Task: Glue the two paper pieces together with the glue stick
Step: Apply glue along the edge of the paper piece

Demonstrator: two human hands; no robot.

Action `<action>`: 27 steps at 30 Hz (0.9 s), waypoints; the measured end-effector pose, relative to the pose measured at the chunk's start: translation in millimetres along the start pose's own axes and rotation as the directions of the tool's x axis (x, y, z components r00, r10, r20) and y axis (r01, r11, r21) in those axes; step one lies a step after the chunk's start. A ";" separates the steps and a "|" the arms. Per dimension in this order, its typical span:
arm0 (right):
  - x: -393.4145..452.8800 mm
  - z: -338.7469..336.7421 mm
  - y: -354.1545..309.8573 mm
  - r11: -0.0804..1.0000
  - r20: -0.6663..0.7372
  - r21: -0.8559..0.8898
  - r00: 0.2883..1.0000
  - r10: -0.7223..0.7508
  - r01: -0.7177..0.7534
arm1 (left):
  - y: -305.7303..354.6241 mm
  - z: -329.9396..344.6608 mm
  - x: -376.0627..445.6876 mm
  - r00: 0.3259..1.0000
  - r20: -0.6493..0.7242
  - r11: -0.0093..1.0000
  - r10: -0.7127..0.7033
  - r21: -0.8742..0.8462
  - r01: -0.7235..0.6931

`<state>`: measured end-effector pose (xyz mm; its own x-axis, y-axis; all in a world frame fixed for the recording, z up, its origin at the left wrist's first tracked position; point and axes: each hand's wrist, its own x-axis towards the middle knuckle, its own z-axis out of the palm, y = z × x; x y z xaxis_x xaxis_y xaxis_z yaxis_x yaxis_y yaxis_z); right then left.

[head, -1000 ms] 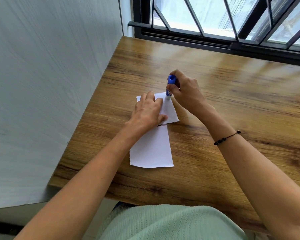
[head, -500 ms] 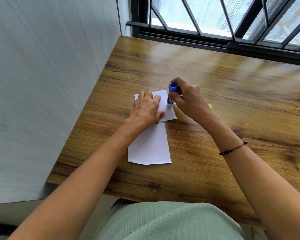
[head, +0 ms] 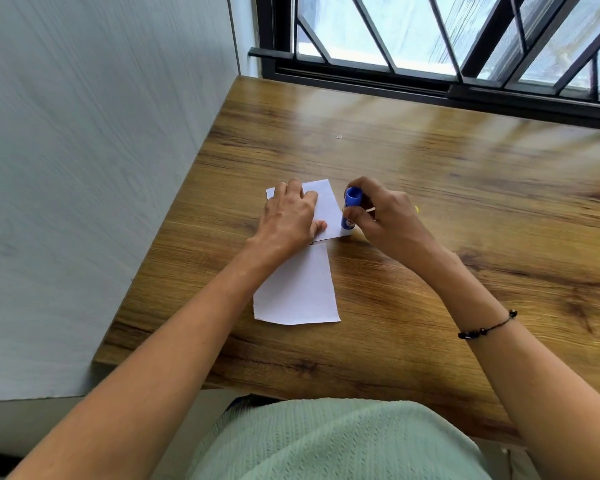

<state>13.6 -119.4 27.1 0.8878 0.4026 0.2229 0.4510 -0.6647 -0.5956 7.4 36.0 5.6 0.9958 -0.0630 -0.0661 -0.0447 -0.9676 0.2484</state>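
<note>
A wooden table carries 2 white paper pieces: one at 12 o'clock of the other.

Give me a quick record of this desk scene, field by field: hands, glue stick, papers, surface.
left hand: flat on the far paper, pressing it down
right hand: gripping the glue stick
glue stick: blue, upright, lower end at the far paper's right near corner
far paper: white, its near edge overlapping the near paper
near paper: white, flat, untouched by the hands
table: wood grain, beside a window
</note>
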 end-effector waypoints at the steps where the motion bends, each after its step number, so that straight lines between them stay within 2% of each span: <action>1: -2.1 -1.6 0.4 1.000 -0.001 0.003 1.000 0.000 0.000 | -0.3 0.6 0.3 1.000 -0.002 1.000 -0.002 0.003 0.002; 15: -8.2 -28.4 0.2 0.992 -0.093 0.115 0.993 0.069 -0.058 | 6.8 1.7 22.4 0.992 -0.089 0.994 -0.084 0.068 0.091; 20: -4.6 -27.4 0.1 0.989 -0.085 0.131 0.993 0.078 -0.066 | 11.5 -0.6 24.8 0.981 -0.156 0.958 -0.118 0.242 0.154; 23: 0.0 -26.9 -1.5 0.992 -0.095 0.111 0.993 0.065 -0.054 | 16.7 -2.3 24.4 0.988 -0.117 0.944 -0.096 0.305 0.128; 27: 7.9 -25.2 -2.2 0.995 -0.130 0.081 0.990 0.062 -0.052 | 18.1 1.8 19.9 0.990 -0.108 0.960 -0.095 0.254 0.120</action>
<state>21.9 -130.6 49.6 0.9186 0.2750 0.2838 0.3952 -0.6314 -0.6672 26.3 16.9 7.0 0.9983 0.0560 0.0151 0.0563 -0.9983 -0.0148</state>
